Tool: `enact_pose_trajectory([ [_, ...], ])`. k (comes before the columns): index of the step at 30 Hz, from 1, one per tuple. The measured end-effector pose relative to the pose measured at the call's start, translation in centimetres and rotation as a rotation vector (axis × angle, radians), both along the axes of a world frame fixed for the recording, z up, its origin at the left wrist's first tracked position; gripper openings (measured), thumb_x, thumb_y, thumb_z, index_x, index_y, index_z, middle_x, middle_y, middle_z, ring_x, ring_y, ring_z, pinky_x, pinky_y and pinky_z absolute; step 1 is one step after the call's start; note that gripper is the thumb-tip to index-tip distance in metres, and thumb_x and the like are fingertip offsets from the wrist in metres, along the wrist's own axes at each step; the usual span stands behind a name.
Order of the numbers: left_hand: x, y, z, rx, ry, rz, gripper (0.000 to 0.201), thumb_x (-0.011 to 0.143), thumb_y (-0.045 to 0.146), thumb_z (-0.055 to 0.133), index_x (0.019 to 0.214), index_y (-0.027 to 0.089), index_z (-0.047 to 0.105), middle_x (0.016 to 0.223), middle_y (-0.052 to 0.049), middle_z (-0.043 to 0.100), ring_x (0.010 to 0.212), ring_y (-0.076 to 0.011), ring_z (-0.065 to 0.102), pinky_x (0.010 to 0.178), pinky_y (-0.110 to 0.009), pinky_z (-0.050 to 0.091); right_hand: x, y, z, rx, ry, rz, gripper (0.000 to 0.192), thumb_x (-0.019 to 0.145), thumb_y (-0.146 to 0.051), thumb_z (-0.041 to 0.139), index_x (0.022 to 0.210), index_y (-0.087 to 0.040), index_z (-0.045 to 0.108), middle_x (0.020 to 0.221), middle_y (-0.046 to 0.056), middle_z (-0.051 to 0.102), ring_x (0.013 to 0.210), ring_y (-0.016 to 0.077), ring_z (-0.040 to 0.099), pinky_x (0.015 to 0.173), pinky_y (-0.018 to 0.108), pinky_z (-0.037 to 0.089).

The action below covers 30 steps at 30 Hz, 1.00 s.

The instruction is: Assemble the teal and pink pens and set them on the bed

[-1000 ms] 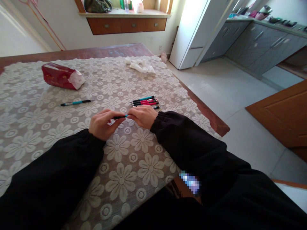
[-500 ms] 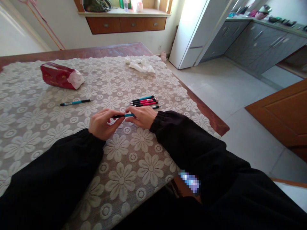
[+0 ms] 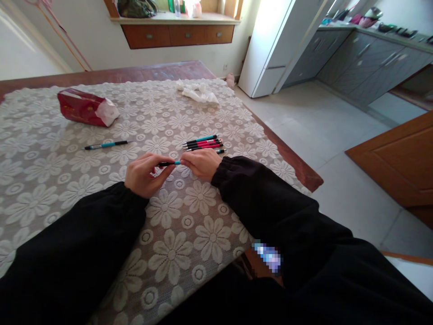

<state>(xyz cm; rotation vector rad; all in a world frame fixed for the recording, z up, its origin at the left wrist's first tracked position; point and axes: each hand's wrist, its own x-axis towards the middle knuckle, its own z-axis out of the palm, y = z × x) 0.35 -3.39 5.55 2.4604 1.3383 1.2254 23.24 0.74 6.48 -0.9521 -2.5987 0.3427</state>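
Lace-clothed table (image 3: 50,180): slim black-and-teal pen (image 3: 168,164), level, pinched at each end by left grip (image 3: 145,174) and right grip (image 3: 202,163).

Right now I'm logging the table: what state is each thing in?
held pen: pinched at both ends by left hand and right hand.
pen bundle: lying together on the cloth.
lone pen: lying flat, apart.
red tissue pack: open, tissue sticking out.
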Motion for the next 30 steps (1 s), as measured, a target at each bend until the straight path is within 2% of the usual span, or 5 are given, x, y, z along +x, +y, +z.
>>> enact_pose_trajectory([
  [10, 0.1, 0.0, 0.0, -0.025, -0.041, 0.029, 0.016, 0.093, 0.034, 0.073, 0.101, 0.021, 0.078, 0.084, 0.000, 0.074, 0.056, -0.0104, 0.055, 0.054, -0.026, 0.046, 0.4, 0.7, -0.3, 0.072, 0.013, 0.055, 0.033, 0.108, -0.043, 0.047, 0.116, -0.017, 0.064, 0.098, 0.008, 0.074, 0.085, 0.0188, 0.064, 0.071, 0.029, 0.032],
  [14, 0.0, 0.0, 0.0, -0.033, -0.021, 0.002, 0.018, 0.092, 0.035, 0.073, 0.101, 0.021, 0.079, 0.083, -0.001, 0.074, 0.057, -0.0111, 0.056, 0.055, -0.026, 0.047, 0.7, 1.1, -0.5, 0.120, 0.006, 0.093, 0.037, 0.110, -0.041, 0.039, 0.103, -0.018, 0.066, 0.095, 0.008, 0.073, 0.085, 0.0183, 0.063, 0.071, 0.030, 0.031],
  [19, 0.1, -0.1, 0.1, -0.041, -0.044, 0.042, 0.018, 0.092, 0.036, 0.073, 0.100, 0.021, 0.079, 0.083, -0.001, 0.074, 0.056, -0.0112, 0.057, 0.053, -0.026, 0.046, 0.8, 1.3, -0.5, 0.131, 0.035, 0.085, 0.034, 0.107, -0.046, 0.048, 0.111, -0.017, 0.066, 0.096, 0.007, 0.073, 0.084, 0.0189, 0.063, 0.073, 0.030, 0.033],
  [23, 0.1, -0.1, 0.1, -0.053, -0.029, 0.040, 0.020, 0.091, 0.039, 0.073, 0.099, 0.022, 0.079, 0.081, -0.001, 0.074, 0.056, -0.0118, 0.057, 0.054, -0.026, 0.047, 0.8, 1.4, -0.4, 0.149, 0.032, 0.096, 0.039, 0.110, -0.044, 0.041, 0.103, -0.017, 0.068, 0.092, 0.007, 0.072, 0.084, 0.0183, 0.061, 0.073, 0.031, 0.032],
  [30, 0.2, -0.1, 0.1, -0.068, -0.018, 0.055, 0.022, 0.092, 0.041, 0.071, 0.099, 0.022, 0.079, 0.079, 0.000, 0.073, 0.054, -0.0108, 0.054, 0.055, -0.026, 0.046, 1.0, 1.6, -0.6, 0.154, -0.032, 0.082, 0.035, 0.108, -0.041, 0.044, 0.102, -0.017, 0.069, 0.086, 0.006, 0.070, 0.078, 0.0183, 0.058, 0.069, 0.032, 0.028],
])
